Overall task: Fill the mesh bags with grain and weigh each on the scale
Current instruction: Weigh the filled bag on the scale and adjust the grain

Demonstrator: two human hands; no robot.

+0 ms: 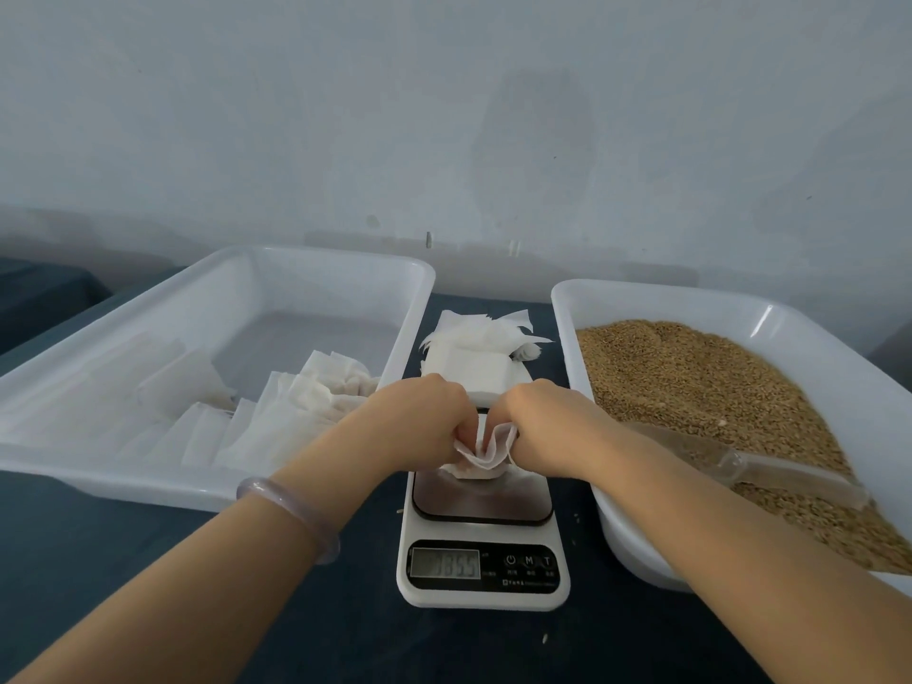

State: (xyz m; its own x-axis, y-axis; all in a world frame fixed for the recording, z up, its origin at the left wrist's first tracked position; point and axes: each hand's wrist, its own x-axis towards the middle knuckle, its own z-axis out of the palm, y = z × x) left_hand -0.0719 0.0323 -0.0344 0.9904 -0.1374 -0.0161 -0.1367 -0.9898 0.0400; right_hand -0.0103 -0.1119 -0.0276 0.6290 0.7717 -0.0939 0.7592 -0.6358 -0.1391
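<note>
A white mesh bag (481,454) sits on the platform of the white digital scale (482,550) at the table's middle. My left hand (419,417) pinches the bag's top from the left and my right hand (543,422) pinches it from the right, both with curled fingers. The scale's display shows digits that are too blurred to read. Brown grain (701,382) fills the white tray (641,298) on the right. A clear plastic scoop (770,469) lies on the grain.
A large white tray (237,269) on the left holds several filled white bags (306,402). A stack of empty bags (478,348) lies behind the scale. A few stray grains dot the dark blue table (123,560). A wall stands close behind.
</note>
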